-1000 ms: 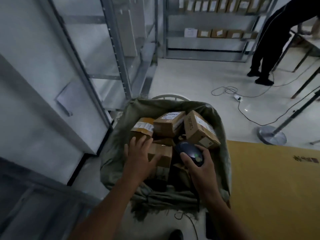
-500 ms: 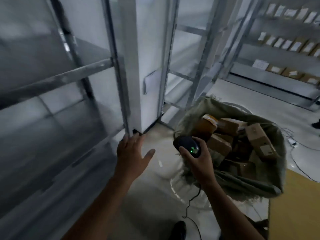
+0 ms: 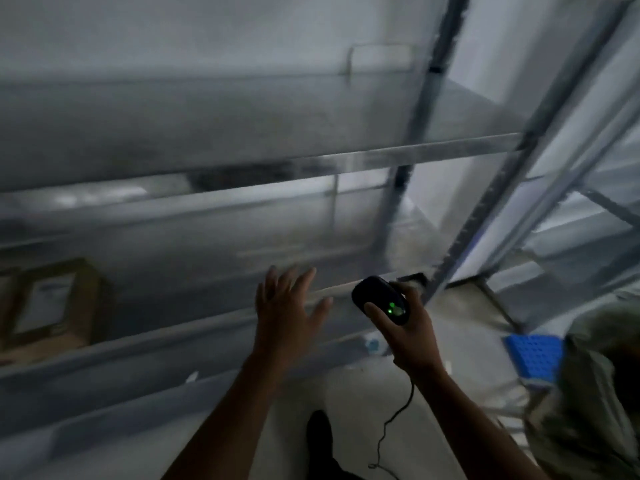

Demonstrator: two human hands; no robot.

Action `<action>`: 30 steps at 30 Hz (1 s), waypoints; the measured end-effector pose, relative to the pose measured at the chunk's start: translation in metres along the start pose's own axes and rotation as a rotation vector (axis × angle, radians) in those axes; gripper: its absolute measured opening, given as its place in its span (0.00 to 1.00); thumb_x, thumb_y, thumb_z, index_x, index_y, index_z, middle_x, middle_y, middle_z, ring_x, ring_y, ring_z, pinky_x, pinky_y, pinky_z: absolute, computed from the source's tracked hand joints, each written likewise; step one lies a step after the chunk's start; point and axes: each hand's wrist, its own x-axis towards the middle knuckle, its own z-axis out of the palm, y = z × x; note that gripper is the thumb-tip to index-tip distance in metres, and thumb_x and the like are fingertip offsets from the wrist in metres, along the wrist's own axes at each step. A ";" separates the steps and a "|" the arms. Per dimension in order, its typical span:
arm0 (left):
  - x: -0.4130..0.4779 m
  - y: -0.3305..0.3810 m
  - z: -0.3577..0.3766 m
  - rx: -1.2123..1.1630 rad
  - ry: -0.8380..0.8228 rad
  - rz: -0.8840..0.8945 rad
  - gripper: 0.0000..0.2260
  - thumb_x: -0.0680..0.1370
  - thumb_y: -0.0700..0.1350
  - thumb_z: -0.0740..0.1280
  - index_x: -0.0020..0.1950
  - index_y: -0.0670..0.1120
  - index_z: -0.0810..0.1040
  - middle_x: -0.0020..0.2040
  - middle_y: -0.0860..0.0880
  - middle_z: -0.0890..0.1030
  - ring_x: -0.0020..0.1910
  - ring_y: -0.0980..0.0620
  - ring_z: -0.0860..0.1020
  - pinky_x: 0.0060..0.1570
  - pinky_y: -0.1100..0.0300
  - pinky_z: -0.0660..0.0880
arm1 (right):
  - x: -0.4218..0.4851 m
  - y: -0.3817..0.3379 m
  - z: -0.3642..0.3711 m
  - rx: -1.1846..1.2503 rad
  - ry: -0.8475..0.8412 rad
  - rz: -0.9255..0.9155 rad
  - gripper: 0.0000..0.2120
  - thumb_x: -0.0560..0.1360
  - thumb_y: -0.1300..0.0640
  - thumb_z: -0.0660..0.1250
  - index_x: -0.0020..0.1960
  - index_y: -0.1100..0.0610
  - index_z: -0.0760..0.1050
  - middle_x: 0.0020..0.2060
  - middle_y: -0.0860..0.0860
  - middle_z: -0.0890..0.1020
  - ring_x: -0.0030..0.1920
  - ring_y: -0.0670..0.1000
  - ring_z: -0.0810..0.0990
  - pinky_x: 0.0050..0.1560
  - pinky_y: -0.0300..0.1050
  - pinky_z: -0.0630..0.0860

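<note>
Near the shelf rail (image 3: pixel 173 332), right hand (image 3: pixel 412 334) grips the scanner (image 3: pixel 381 299), left hand (image 3: pixel 287 310) spread empty at nine o'clock; the scanner's cable (image 3: pixel 411 393), dangling toward six o'clock, may snag the shoe (image 3: pixel 318 434).

My left hand (image 3: pixel 287 317) has left the boxes in the sack (image 3: pixel 595 393) and now spreads open in front of the shelf rail (image 3: pixel 173 341). My right hand (image 3: pixel 412 337) has carried the barcode scanner (image 3: pixel 381 299) away from above the sack, which now sits at the lower right edge of my view. A labelled cardboard box (image 3: pixel 52 306) on the shelf comes into sight at far left, and a blue perforated panel (image 3: pixel 533 355) appears beside the sack.
</note>
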 end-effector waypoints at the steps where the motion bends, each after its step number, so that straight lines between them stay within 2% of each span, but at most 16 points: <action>1: -0.001 -0.019 -0.009 0.001 0.037 -0.035 0.34 0.75 0.69 0.54 0.76 0.52 0.74 0.77 0.48 0.72 0.81 0.39 0.60 0.77 0.38 0.59 | 0.005 -0.006 0.021 0.011 -0.044 -0.012 0.24 0.72 0.51 0.79 0.64 0.50 0.75 0.54 0.43 0.83 0.52 0.36 0.82 0.48 0.29 0.78; 4: 0.001 -0.077 -0.034 0.006 0.184 -0.126 0.31 0.77 0.66 0.58 0.72 0.47 0.78 0.72 0.45 0.77 0.78 0.38 0.66 0.74 0.37 0.65 | 0.019 -0.022 0.086 0.031 -0.175 -0.059 0.23 0.73 0.53 0.78 0.64 0.52 0.74 0.53 0.44 0.83 0.50 0.32 0.81 0.46 0.27 0.76; 7: 0.005 -0.130 -0.053 0.056 0.252 -0.226 0.30 0.78 0.64 0.60 0.71 0.46 0.78 0.71 0.43 0.78 0.77 0.36 0.68 0.73 0.36 0.66 | 0.030 -0.033 0.150 0.045 -0.324 -0.096 0.24 0.74 0.52 0.77 0.66 0.48 0.71 0.53 0.38 0.79 0.50 0.29 0.79 0.44 0.27 0.77; 11: 0.005 -0.194 -0.072 0.141 0.262 -0.359 0.31 0.78 0.64 0.59 0.72 0.45 0.77 0.71 0.42 0.78 0.75 0.34 0.69 0.71 0.33 0.67 | 0.043 -0.045 0.225 0.092 -0.478 -0.103 0.25 0.72 0.47 0.77 0.65 0.45 0.70 0.54 0.38 0.79 0.51 0.33 0.81 0.44 0.31 0.79; 14: 0.000 -0.234 -0.091 0.208 0.213 -0.501 0.34 0.77 0.67 0.56 0.75 0.47 0.75 0.74 0.44 0.76 0.78 0.37 0.65 0.75 0.36 0.63 | 0.050 -0.055 0.273 0.131 -0.588 -0.081 0.28 0.69 0.40 0.73 0.66 0.44 0.70 0.55 0.40 0.80 0.51 0.43 0.84 0.44 0.40 0.83; 17: -0.002 -0.262 -0.113 0.258 0.242 -0.567 0.32 0.79 0.66 0.58 0.75 0.48 0.73 0.75 0.44 0.74 0.79 0.39 0.64 0.76 0.36 0.62 | 0.053 -0.060 0.315 0.158 -0.669 -0.064 0.30 0.69 0.42 0.73 0.68 0.47 0.69 0.56 0.40 0.78 0.54 0.47 0.83 0.49 0.49 0.85; 19: -0.003 -0.282 -0.129 0.270 0.276 -0.589 0.31 0.80 0.65 0.60 0.77 0.48 0.71 0.77 0.43 0.71 0.80 0.39 0.62 0.76 0.34 0.62 | 0.051 -0.067 0.344 0.149 -0.724 -0.067 0.30 0.68 0.43 0.73 0.67 0.47 0.69 0.56 0.39 0.76 0.54 0.48 0.82 0.49 0.48 0.85; 22: -0.009 -0.319 -0.151 0.261 0.246 -0.663 0.35 0.78 0.69 0.57 0.79 0.50 0.66 0.80 0.44 0.66 0.82 0.39 0.57 0.77 0.34 0.60 | 0.043 -0.080 0.377 0.127 -0.776 -0.081 0.28 0.69 0.44 0.73 0.66 0.46 0.68 0.53 0.38 0.76 0.51 0.47 0.83 0.42 0.39 0.84; 25: -0.013 -0.358 -0.166 0.335 0.236 -0.622 0.34 0.77 0.68 0.60 0.76 0.47 0.70 0.77 0.42 0.69 0.78 0.37 0.64 0.71 0.33 0.68 | 0.035 -0.091 0.399 0.095 -0.796 -0.078 0.24 0.74 0.52 0.75 0.65 0.44 0.68 0.52 0.39 0.77 0.49 0.44 0.82 0.39 0.35 0.82; 27: -0.013 -0.390 -0.174 0.366 0.205 -0.599 0.33 0.77 0.65 0.65 0.75 0.47 0.72 0.77 0.41 0.70 0.77 0.36 0.65 0.71 0.33 0.68 | 0.028 -0.097 0.415 0.078 -0.793 -0.076 0.23 0.74 0.53 0.75 0.65 0.44 0.68 0.52 0.39 0.77 0.50 0.45 0.83 0.40 0.36 0.82; 30: -0.004 -0.428 -0.184 0.337 0.042 -0.623 0.34 0.78 0.67 0.63 0.80 0.51 0.64 0.82 0.44 0.61 0.82 0.37 0.56 0.78 0.37 0.58 | 0.013 -0.109 0.437 0.044 -0.757 -0.070 0.26 0.71 0.46 0.74 0.65 0.43 0.68 0.55 0.40 0.77 0.51 0.47 0.83 0.43 0.43 0.85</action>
